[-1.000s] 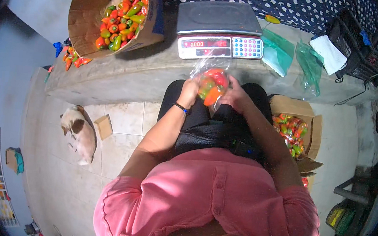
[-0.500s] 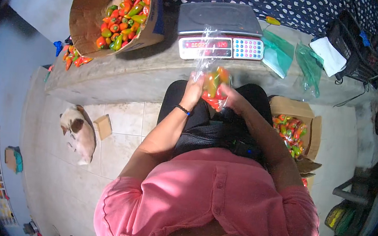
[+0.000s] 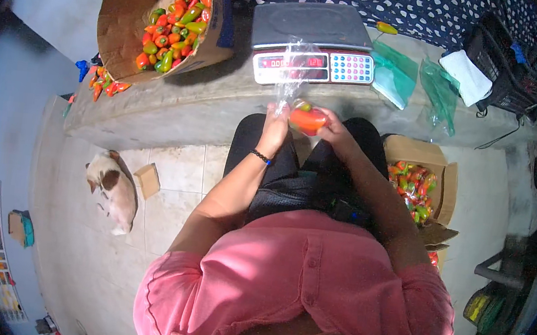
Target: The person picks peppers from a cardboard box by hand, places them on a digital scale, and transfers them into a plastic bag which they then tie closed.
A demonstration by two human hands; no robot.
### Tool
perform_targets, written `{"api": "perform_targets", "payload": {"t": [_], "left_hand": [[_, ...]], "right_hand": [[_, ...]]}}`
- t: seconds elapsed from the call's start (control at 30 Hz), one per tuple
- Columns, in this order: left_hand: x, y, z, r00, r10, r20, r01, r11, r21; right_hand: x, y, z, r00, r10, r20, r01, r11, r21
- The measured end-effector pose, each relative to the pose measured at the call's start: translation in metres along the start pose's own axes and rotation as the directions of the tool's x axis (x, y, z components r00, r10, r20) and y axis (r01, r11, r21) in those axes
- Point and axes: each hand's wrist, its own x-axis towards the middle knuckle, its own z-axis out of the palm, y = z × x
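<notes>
A clear plastic bag (image 3: 293, 72) with red, orange and green peppers (image 3: 308, 119) in its lower part hangs between my hands, above my lap. My left hand (image 3: 275, 128) is closed round the gathered neck of the bag, and the loose top sticks up past it. My right hand (image 3: 335, 134) grips the filled end from the right, its fingers closed on the peppers through the plastic. Just beyond the bag stands a grey digital scale (image 3: 312, 28) with a lit red display; its platform carries nothing.
A tipped cardboard box (image 3: 123, 28) of loose peppers lies on the concrete ledge (image 3: 177, 102), left of the scale. Green plastic bags (image 3: 439, 97) and a black crate (image 3: 507, 75) are at right. A box (image 3: 446, 193) of bagged peppers stands on the floor; a dog (image 3: 112, 190) lies at left.
The filled end of the bag has turned from hanging upright to lying more sideways. My right hand has shifted slightly up with it, while my left hand keeps its hold.
</notes>
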Motion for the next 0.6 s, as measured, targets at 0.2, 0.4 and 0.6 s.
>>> {"api": "perform_targets", "payload": {"t": [0.2,0.4,0.6], "left_hand": [[-0.016,0.029,0.015,0.853,0.492,0.172,-0.508,0.712,0.485],[-0.019,0.03,0.015,0.871,0.426,0.246,-0.492,0.74,0.459],[-0.017,0.036,0.003,0.841,-0.073,0.537,0.279,0.908,-0.313]], "right_hand": [[0.003,-0.017,0.013,0.973,0.223,0.065,-0.219,0.784,0.581],[0.015,0.018,-0.009,0.872,0.388,0.298,-0.489,0.723,0.489],[0.022,0.013,0.003,0.737,0.247,0.629,-0.674,0.335,0.659]]}}
